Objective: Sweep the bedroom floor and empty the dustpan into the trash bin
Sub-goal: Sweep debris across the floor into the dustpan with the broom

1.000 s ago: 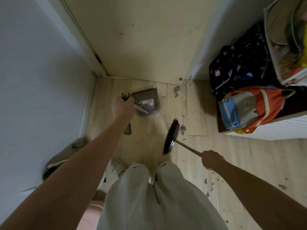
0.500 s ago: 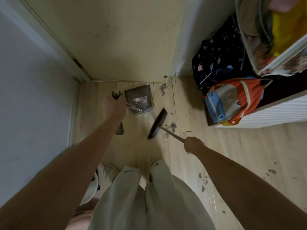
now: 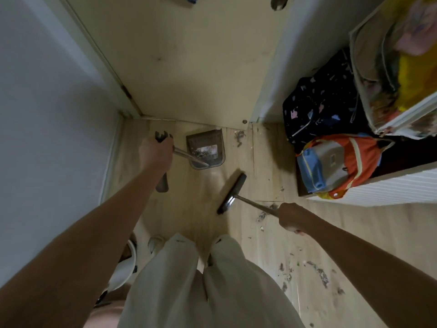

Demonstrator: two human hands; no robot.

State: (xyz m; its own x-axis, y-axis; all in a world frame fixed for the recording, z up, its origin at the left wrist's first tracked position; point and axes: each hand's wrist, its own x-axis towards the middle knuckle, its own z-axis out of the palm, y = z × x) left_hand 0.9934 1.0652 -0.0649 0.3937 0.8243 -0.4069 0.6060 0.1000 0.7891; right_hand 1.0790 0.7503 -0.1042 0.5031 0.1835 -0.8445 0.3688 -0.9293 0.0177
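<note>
While the left hand (image 3: 155, 153) keeps its fingers clenched on the dustpan (image 3: 205, 149) handle by the door, the broom (image 3: 231, 194), gripped by the right hand (image 3: 292, 218), has swung back from the pan since half a second ago. Dust (image 3: 239, 138) near the door and behind on the floor (image 3: 331, 233) remains, so sweeping is likely far from done.

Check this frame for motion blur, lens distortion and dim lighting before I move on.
Head view: the broom head is smeared by motion, with a ghost streak on the floor beside it; the dustpan is fairly sharp. The wide-angle lens splays the door and walls outward. Light is dim and yellowish, with the bags in shadow; no glare.
</note>
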